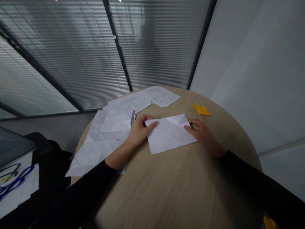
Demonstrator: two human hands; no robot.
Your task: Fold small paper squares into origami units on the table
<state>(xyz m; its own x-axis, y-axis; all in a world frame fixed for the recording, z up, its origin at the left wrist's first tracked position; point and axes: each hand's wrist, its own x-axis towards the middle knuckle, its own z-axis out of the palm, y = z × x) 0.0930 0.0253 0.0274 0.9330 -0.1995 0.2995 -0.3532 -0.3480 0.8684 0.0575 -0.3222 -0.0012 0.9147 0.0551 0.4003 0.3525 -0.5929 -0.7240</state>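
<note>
A creased white sheet of paper (170, 135) lies on the round wooden table (176, 184) between my hands. My left hand (141, 128) pinches its upper left corner, thumb on top and fingers behind the edge. At the right edge, my right hand (201, 130) grips the sheet between thumb and bent forefinger; the other fingers are partly hidden. A large white paper with a grid of triangular creases (102, 133) spreads beside and under my left forearm. Beyond my right hand sits a small folded orange paper boat (201, 110).
Printed sheets (160, 96) lie along the table's far edge. Glass with blinds (152, 63) stands behind, a white wall (257, 79) to the right. At lower left, a blue cord (17, 182) rests on papers beside a dark chair-like shape (51, 159). Something orange (269, 222) shows at lower right.
</note>
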